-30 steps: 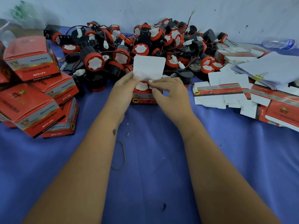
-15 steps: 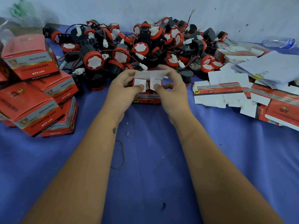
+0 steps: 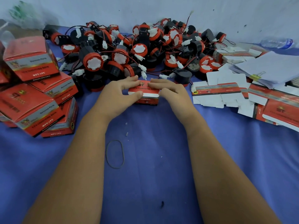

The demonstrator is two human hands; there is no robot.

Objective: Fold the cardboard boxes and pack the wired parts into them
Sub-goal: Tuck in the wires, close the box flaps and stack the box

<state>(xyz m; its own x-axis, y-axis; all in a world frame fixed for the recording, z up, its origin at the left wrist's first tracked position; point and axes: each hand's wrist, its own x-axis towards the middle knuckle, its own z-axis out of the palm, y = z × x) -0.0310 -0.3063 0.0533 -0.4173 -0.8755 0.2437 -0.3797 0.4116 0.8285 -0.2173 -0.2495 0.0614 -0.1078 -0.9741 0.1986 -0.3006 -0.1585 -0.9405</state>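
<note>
A small red cardboard box [image 3: 144,93] stands on the blue cloth at the centre, its red lid folded down with a white strip of the tuck flap still showing along the front. My left hand [image 3: 118,94] grips its left side, fingers over the lid and thumb on the front. My right hand [image 3: 169,91] grips its right side the same way. Behind the box lies a big heap of red-and-black wired parts [image 3: 139,52] with white connectors.
Several packed red boxes [image 3: 32,88] are stacked at the left. Flat unfolded box blanks [image 3: 218,92] and a clipped paper stack [image 3: 271,68] lie at the right. A rubber band [image 3: 114,154] lies between my forearms. A water bottle [image 3: 278,42] rests by the wall.
The white lid flap that stood upright has been folded forward and down over the box. Both hands have moved onto the lid and now press it closed.
</note>
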